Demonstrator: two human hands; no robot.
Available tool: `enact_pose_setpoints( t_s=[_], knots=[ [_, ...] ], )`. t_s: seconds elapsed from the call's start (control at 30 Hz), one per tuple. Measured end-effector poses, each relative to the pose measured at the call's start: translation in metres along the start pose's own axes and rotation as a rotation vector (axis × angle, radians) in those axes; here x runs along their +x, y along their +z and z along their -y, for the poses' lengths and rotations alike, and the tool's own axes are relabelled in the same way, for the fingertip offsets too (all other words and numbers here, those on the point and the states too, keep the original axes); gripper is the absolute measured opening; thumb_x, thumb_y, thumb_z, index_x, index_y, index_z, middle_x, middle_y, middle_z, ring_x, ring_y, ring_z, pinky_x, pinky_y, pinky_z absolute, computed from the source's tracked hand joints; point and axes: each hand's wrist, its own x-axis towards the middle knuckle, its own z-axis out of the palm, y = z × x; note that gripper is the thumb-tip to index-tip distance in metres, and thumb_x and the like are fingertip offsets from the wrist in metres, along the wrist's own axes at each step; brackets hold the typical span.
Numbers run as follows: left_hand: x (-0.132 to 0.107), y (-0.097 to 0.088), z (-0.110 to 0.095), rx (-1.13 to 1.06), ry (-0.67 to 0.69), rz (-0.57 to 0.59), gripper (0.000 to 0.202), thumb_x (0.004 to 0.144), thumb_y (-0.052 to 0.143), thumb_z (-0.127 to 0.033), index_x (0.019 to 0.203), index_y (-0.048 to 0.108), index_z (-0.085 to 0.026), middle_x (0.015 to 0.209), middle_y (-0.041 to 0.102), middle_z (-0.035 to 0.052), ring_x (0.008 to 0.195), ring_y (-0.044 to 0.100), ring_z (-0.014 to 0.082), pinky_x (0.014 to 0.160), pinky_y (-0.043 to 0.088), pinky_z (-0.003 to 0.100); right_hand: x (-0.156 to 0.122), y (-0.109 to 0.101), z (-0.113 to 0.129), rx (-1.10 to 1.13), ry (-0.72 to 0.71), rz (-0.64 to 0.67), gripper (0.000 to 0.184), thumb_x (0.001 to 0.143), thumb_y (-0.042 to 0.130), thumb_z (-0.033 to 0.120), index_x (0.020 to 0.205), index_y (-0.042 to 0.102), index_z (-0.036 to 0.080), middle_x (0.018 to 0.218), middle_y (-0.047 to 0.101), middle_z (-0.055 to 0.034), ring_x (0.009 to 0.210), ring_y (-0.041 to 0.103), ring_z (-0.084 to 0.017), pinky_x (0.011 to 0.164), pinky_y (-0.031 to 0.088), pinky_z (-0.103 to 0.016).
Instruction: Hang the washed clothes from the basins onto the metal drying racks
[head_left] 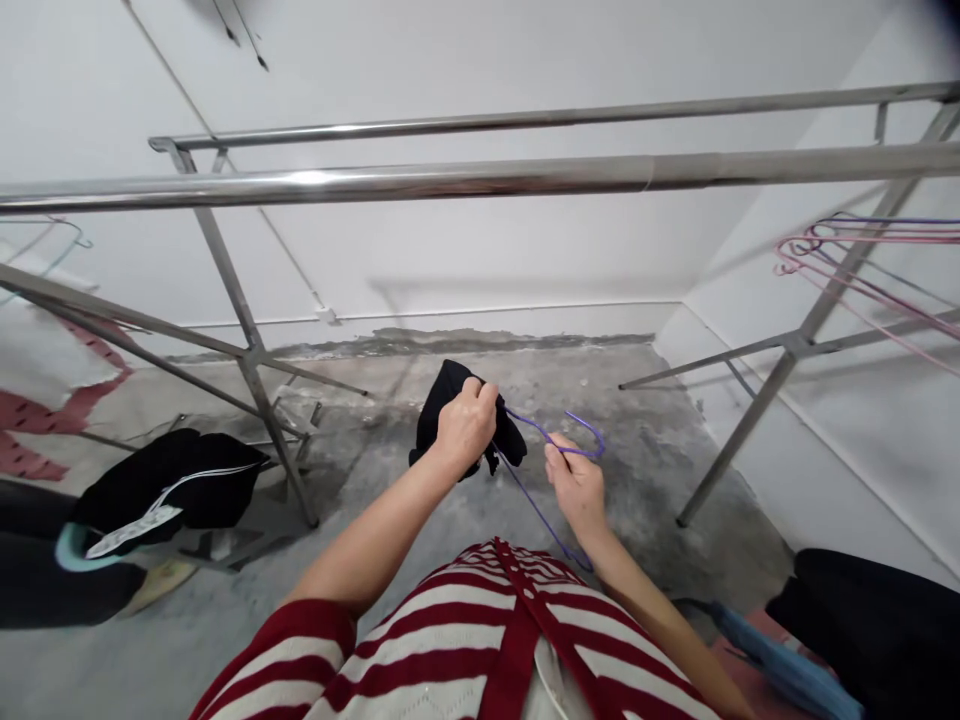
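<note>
My left hand [465, 425] is closed around a small black garment [450, 395], held out in front of me below the rails. My right hand [576, 485] pinches a thin purple wire hanger [559, 440] near its hook, and the hanger's wire runs down towards my red-and-white striped top. The two hands are close together, with the black cloth touching the hanger's left end.
Two steel rails [480, 180] of a drying rack cross overhead on angled legs [259, 400]. Pink and purple hangers [862, 250] hang at the right. A black garment pile [165, 490] lies at the left, a dark bundle [877, 620] at the lower right, and the floor is concrete.
</note>
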Motion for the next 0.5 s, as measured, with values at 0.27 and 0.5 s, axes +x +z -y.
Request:
enact_pose_setpoints(
  t_s=[0.27,0.5],
  knots=[
    [-0.033,0.004,0.013,-0.176,0.144,-0.409,0.027,0.089,0.039,-0.016,0.106,0.060,-0.018,0.090,0.059,0.0074,0.072,0.060,0.0115,0.058,0.048,0.018,0.001,0.005,-0.014,0.157,-0.013,0.071,0.036,0.082,0.054,0.046,0.093,0.068,0.015,0.046,0.046,0.0044,0.042,0.043,-0.009,0.046,0.040,-0.023],
    [-0.058,-0.015,-0.004,-0.230,0.528,-0.320,0.021,0.089,0.041,-0.015,0.097,0.060,-0.016,0.080,0.059,0.0049,0.061,0.056,0.0111,0.047,0.044,0.019,0.006,0.000,-0.018,0.206,-0.003,0.110,0.033,0.081,0.057,0.044,0.090,0.068,0.015,0.046,0.048,0.0039,0.042,0.043,-0.009,0.046,0.038,-0.023]
  ],
)
